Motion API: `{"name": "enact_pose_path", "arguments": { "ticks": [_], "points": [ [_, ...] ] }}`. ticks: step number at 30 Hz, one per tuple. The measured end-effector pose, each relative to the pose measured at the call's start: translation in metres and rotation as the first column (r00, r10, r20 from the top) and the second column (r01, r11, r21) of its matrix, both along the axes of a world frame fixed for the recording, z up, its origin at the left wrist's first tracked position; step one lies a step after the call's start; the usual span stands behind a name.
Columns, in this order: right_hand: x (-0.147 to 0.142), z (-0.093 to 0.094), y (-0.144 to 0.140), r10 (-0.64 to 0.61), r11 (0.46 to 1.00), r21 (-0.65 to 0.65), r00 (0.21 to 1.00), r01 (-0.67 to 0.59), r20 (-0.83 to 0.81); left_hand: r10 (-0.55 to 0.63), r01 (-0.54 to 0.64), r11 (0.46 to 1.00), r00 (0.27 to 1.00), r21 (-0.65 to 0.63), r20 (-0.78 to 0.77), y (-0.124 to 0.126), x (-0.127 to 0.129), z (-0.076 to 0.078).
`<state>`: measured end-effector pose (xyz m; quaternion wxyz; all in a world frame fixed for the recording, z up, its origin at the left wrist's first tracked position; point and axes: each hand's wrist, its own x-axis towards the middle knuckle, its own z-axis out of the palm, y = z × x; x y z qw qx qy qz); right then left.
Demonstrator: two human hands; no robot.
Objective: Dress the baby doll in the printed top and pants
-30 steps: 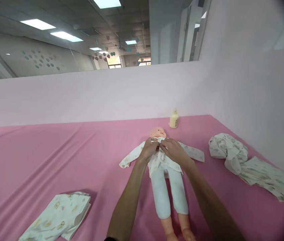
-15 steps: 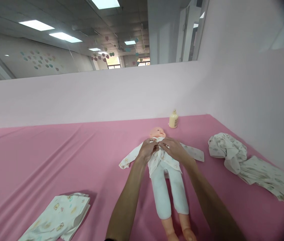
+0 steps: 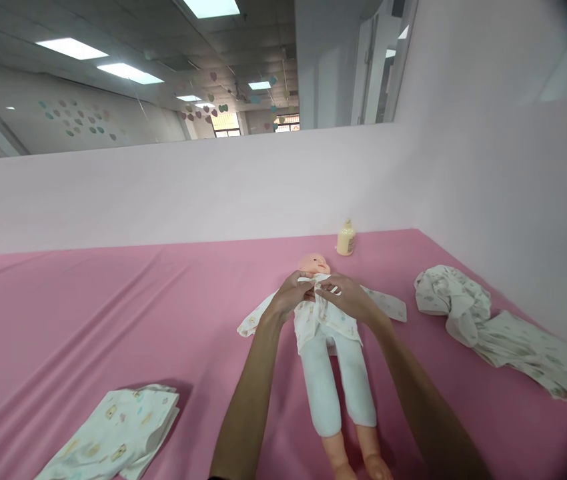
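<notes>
On the doll's (image 3: 324, 333) chest, the left hand (image 3: 291, 298) and right hand (image 3: 348, 298) meet, both arms stretched forward, each grip pinching the white shirt (image 3: 326, 319) collar.

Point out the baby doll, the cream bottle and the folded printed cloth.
pink plastic baby doll (image 3: 315, 263), head view, on its face
cream plastic bottle (image 3: 346, 241), head view, on its body
folded white printed cloth (image 3: 113, 435), head view, on its top layer

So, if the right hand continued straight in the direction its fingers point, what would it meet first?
The right hand points leftward across the pale printed doll shirt, so it would probably meet the left hand first; their fingertips already look almost touching at the collar.
</notes>
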<state>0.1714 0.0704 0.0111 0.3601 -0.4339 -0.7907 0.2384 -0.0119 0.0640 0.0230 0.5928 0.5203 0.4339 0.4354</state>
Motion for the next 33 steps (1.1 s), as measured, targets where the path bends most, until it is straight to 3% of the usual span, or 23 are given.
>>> {"name": "enact_pose_path", "arguments": {
  "ticks": [5, 9, 12, 16, 22, 25, 28, 33],
  "points": [
    [0.011, 0.008, -0.009, -0.148, 0.989, 0.026, 0.988, 0.149, -0.045, -0.039, 0.045, 0.999, 0.985, 0.026, -0.169, -0.015, -0.009, 0.02],
    [0.035, -0.004, -0.026, -0.163, 0.986, -0.011, 0.983, 0.164, 0.089, -0.044, 0.073, 0.996, 0.919, 0.059, -0.391, -0.027, -0.015, 0.022],
    [0.061, -0.029, -0.046, -0.076, 0.993, -0.076, 0.977, 0.093, 0.201, -0.023, 0.106, 0.988, 0.815, 0.11, -0.579, -0.039, -0.022, 0.011],
    [0.08, -0.065, -0.071, 0.047, 0.985, -0.171, 0.975, -0.009, 0.219, -0.002, 0.182, 0.972, 0.645, 0.152, -0.764, -0.067, -0.028, -0.005],
    [0.061, -0.09, -0.088, -0.211, 0.974, -0.035, 0.946, 0.226, 0.247, -0.028, 0.305, 0.945, 0.444, 0.122, -0.895, -0.109, -0.025, -0.014],
    [0.054, -0.094, -0.092, -0.325, 0.946, 0.027, 0.934, 0.324, 0.149, 0.069, 0.24, 0.958, 0.343, 0.158, -0.937, -0.116, -0.02, -0.026],
    [0.054, -0.1, -0.097, -0.35, 0.935, 0.08, 0.936, 0.345, 0.049, 0.155, 0.14, 0.971, 0.249, 0.194, -0.956, -0.118, -0.018, -0.043],
    [0.054, -0.109, -0.102, -0.4, 0.909, 0.12, 0.916, 0.4, -0.022, 0.29, 0.14, 0.941, 0.138, 0.308, -0.947, -0.127, -0.028, -0.06]
  ]
}}
